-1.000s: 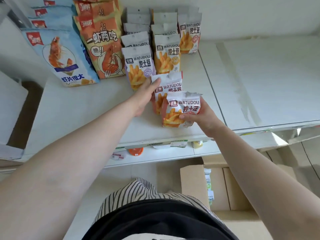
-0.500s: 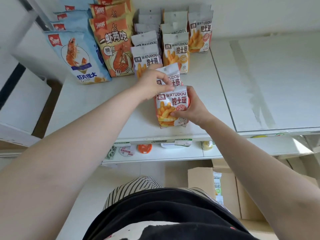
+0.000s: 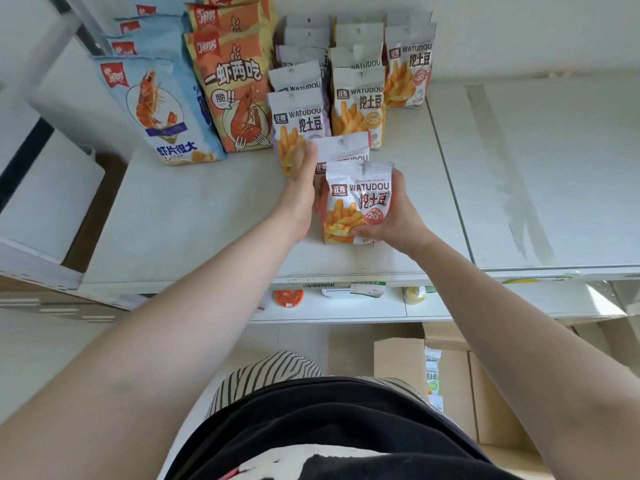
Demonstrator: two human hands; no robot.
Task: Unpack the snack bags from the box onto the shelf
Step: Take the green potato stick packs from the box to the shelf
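1. Snack bag (image 3: 356, 202), white and orange with fries printed on it, stands upright near the front edge of the white shelf (image 3: 173, 223), lettering facing the camera.
2. Right hand (image 3: 398, 216) is wrapped round that bag from its right side: thumb across the lower front, fingers curled behind. Bag sits just left of the palm, its base on or very close to the shelf; contact there cannot be told.
3. Left hand (image 3: 301, 192) lies just left of the held bag, fingers straight and together, pointing away from the person. Its edge lies against the second bag (image 3: 341, 150), which stands directly behind the held one. It grips nothing.
4. Beyond the fingertips of the left hand: rows of matching fry bags (image 3: 358, 98) standing upright, running back toward the wall.
5. Farther left of the left hand: orange shrimp bags (image 3: 235, 84), then blue shrimp bags (image 3: 156, 109), both standing in rows, leaning slightly.
6. Right of the right hand, the shelf surface is bare white board with a seam.
7. Below both forearms, on the floor: open cardboard box (image 3: 398, 362), to the right of the person's body, with one green-and-white snack packet (image 3: 432, 372) showing at its flap.
8. Lower shelf (image 3: 346, 306) under the front edge carries small items, too small to identify.
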